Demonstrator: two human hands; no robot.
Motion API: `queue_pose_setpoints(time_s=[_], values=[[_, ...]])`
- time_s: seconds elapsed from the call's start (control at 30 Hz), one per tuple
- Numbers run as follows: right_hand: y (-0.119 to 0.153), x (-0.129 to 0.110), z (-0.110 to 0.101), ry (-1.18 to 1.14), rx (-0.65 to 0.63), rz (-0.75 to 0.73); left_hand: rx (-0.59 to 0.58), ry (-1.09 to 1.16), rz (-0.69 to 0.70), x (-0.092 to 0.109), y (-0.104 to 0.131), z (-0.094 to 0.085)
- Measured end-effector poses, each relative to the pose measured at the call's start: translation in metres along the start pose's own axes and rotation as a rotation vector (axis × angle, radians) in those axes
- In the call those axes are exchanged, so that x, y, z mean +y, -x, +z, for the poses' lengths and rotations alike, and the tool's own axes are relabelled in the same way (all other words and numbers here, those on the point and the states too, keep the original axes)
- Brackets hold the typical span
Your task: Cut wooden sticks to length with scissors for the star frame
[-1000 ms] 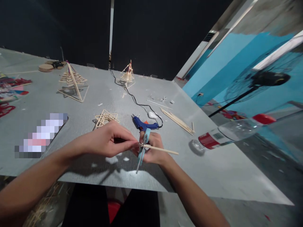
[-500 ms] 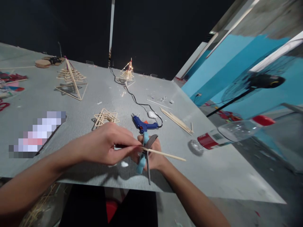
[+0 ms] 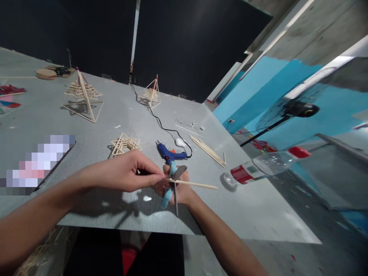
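Note:
My left hand (image 3: 133,171) pinches the near end of a thin wooden stick (image 3: 198,185), which points out to the right. Wrapped round light-blue-handled scissors (image 3: 166,196) is my right hand (image 3: 179,188). The scissor blades are spread, with the stick lying between them near my left fingertips. Just beyond my right hand lies a blue glue gun (image 3: 175,154) with a black cord. A flat star-like frame of sticks (image 3: 125,144) rests beyond my left hand.
Two stick pyramids (image 3: 86,97) (image 3: 152,94) stand farther back. Loose sticks (image 3: 207,150) and a plastic bottle (image 3: 255,166) are on the right. A blurred flat object (image 3: 43,163) lies left. The grey table's front edge (image 3: 129,228) is near my legs.
The view has shifted slightly, so most things appear farther left. The lights on the far pyramid no longer show lit. Both hands keep their hold on the stick and scissors.

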State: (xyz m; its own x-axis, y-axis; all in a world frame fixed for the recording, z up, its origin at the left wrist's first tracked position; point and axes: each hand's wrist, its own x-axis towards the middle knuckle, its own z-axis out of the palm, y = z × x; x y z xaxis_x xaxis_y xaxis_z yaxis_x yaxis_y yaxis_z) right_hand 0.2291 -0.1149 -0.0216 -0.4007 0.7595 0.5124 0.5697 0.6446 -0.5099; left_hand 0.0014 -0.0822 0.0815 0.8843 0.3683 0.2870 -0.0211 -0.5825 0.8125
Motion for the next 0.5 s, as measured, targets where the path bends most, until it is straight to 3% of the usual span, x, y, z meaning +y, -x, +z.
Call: queue_pose_setpoints(time_s=[0.13,0.37,0.5], values=[[0.000,-0.005,-0.002,-0.067,0.024,-0.005,0.022,0.014,0.023,0.002,0.000,0.003],[0.004,-0.016,0.003,-0.075,-0.030,0.021,0.159,-0.361,0.212,0.006,0.005,0.003],[0.005,-0.013,0.009,-0.002,-0.060,0.025,0.165,-0.466,0.242,0.001,0.008,0.004]])
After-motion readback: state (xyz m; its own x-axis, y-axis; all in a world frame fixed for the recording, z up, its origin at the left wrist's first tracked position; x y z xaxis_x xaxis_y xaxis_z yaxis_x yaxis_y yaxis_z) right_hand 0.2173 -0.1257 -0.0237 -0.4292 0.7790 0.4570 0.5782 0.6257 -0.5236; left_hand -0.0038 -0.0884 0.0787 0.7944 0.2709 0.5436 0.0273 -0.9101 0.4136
